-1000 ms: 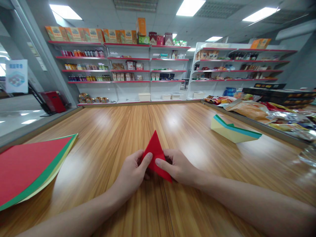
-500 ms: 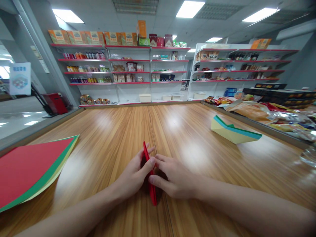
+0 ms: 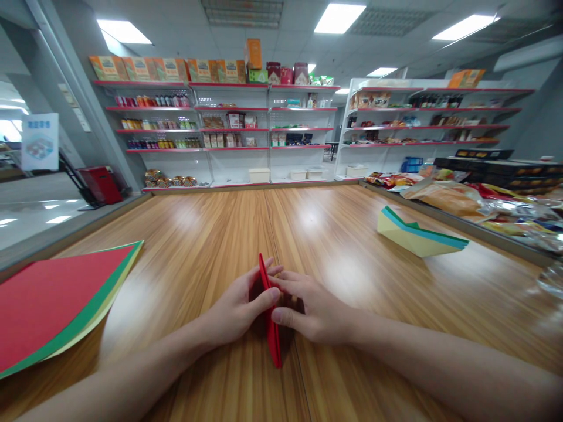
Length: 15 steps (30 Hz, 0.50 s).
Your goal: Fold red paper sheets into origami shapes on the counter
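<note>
Between my hands, a folded red paper is held on edge near the middle of the table. My left hand grips it, with the thumb over the right face and the fingers behind it. From the other side, my right hand has its thumb and fingertips at the paper's right face; whether they pinch one layer is hard to see. A folded paper boat, yellow with blue and green layers along its top, rests to the right. At left lies a stack of coloured sheets, red on top, green and yellow beneath.
The wood-grain table has a raised rim. Beyond its right side are snack packets and black boxes. Stocked shelves line the back, and a sign stands at far left.
The red paper and both hands have shifted very slightly to the right. My right fingers have moved a little up along the paper. The boat and the sheets lie as before.
</note>
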Available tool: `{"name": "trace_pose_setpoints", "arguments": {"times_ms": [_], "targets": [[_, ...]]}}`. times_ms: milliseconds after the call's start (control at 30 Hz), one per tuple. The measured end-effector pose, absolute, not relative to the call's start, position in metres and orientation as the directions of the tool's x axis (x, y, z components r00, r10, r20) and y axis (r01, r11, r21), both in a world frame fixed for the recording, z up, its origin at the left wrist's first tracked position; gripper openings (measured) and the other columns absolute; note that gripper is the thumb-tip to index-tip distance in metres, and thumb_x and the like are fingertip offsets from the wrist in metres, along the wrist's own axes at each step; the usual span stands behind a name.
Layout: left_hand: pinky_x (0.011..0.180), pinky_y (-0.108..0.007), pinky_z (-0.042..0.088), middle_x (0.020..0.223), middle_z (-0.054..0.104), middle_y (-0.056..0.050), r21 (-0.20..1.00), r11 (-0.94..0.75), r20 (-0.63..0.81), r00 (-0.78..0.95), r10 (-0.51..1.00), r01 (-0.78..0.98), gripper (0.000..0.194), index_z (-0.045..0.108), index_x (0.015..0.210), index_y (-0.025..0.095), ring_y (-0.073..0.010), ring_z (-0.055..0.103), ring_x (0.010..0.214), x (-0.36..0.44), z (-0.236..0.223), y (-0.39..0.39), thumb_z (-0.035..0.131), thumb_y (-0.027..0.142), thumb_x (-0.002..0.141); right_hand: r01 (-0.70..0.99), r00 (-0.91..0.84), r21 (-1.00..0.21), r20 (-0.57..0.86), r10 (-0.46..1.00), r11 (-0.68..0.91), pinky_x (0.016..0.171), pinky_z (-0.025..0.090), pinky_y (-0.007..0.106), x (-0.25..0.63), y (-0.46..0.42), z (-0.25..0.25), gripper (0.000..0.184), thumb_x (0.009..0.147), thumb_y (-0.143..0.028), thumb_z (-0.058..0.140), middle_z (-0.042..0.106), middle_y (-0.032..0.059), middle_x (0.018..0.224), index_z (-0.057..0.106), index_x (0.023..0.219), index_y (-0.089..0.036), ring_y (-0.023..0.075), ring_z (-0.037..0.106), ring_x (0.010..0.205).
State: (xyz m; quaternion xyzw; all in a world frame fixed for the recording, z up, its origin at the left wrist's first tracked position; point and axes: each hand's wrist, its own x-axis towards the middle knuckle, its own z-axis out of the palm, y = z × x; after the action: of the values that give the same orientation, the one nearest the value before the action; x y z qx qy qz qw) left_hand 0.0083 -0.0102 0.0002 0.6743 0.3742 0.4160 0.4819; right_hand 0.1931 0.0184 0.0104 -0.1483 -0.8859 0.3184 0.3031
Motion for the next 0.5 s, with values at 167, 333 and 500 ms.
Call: {"name": "trace_pose_setpoints", "arguments": {"times_ms": [167,333,500], "targets": [[0.106,-0.039,0.036,0.135,0.051,-0.013,0.975,-0.203,0.18,0.211,0.961,0.094,0.046,0.051,0.122,0.016,-0.024,0.048,0.124,0.014,-0.005,-0.009,0.061,0.039,0.084,0.233,-0.757,-0.597,0.385,0.528,0.768,0.083,0.046,0.033,0.191,0.014,0.01,0.024,0.082,-0.025,0.057,0.06,0.0088,0.104,0.059,0.104,-0.016,0.0195,0.057,0.093],[0.105,-0.038,0.038,0.129,0.056,-0.015,0.972,-0.193,0.188,0.046,0.981,0.135,0.047,0.051,0.118,0.012,-0.0228,0.052,0.12,0.019,-0.011,-0.006,0.061,0.041,0.083,0.461,-0.715,-0.477,0.3,0.631,0.748,0.068,0.044,0.028,0.187,0.009,0.007,0.011,0.08,-0.024,0.055,0.063,0.006,0.085,0.057,0.086,-0.015,0.0172,0.057,0.075],[0.106,-0.041,0.036,0.126,0.058,-0.016,0.972,-0.19,0.184,0.058,0.981,0.14,0.045,0.051,0.118,0.011,-0.0247,0.052,0.12,0.019,-0.01,-0.005,0.057,0.041,0.085,0.461,-0.745,-0.399,0.312,0.59,0.792,0.059,0.038,0.025,0.187,0.012,0.001,0.008,0.081,-0.015,0.046,0.06,0.0039,0.074,0.052,0.076,-0.015,0.0133,0.051,0.063]]}}
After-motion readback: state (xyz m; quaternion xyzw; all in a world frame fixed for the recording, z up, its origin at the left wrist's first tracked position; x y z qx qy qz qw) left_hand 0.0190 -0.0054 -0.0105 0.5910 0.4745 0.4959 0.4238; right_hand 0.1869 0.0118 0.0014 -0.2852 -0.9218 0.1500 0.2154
